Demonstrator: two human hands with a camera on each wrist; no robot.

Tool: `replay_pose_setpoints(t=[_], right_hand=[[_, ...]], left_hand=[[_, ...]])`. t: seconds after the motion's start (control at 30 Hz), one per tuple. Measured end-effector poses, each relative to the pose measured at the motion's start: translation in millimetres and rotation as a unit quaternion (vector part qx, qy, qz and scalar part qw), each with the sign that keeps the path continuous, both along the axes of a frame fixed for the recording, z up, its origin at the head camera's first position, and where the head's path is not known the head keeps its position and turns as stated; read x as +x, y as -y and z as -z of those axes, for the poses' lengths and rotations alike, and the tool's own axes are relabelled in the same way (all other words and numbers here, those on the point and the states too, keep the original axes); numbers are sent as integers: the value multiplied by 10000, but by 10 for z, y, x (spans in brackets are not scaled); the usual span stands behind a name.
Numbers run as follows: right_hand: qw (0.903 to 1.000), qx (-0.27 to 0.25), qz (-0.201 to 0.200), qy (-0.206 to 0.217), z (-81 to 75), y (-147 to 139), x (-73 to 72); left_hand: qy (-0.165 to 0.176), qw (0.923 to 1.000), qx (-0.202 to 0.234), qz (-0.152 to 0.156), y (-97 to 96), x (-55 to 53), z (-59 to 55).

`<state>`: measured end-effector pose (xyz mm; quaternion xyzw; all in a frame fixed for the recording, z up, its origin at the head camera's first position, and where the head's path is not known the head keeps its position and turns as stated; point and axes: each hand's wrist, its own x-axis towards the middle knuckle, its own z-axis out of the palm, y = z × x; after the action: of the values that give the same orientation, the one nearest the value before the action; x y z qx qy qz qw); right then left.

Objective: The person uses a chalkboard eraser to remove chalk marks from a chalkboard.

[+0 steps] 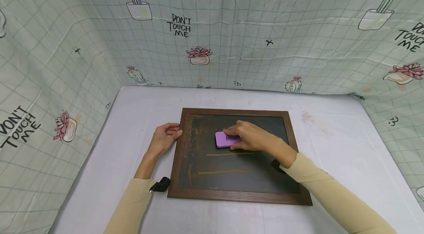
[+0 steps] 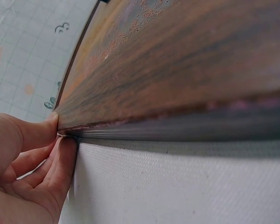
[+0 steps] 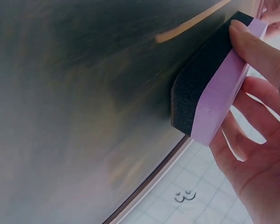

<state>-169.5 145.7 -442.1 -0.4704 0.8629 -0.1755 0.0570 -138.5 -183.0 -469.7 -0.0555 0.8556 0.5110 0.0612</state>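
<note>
A framed chalkboard [image 1: 232, 186] lies on the table, with two orange chalk lines [image 1: 222, 172] and orange smears on its dark surface. My right hand [image 1: 253, 136] grips a purple chalkboard eraser [image 1: 222, 140] above the upper line. The right wrist view shows the eraser's black felt side [image 3: 189, 88] facing the board, with thumb and fingers around its edges; whether it touches the board is hard to tell. At the board's left edge, my left hand [image 1: 163, 139] pinches the brown wooden frame [image 2: 177, 70], thumb at its upper edge and fingers against its side.
A white cloth covers the table [image 1: 334, 145], with a faint reddish smudge [image 1: 308, 117] right of the board. Behind and at both sides hangs a gridded curtain [image 1: 232, 35] with plant drawings. Black wrist devices [image 1: 161, 184] sit at the sleeves.
</note>
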Motion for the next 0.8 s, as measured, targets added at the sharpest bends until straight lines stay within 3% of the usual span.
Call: replay_pose_setpoints(t=[0.8], right_hand=[[9981,0,593,176,6,-487,72]], left_hand=[[20,10000,9,-10,14,-3,19]])
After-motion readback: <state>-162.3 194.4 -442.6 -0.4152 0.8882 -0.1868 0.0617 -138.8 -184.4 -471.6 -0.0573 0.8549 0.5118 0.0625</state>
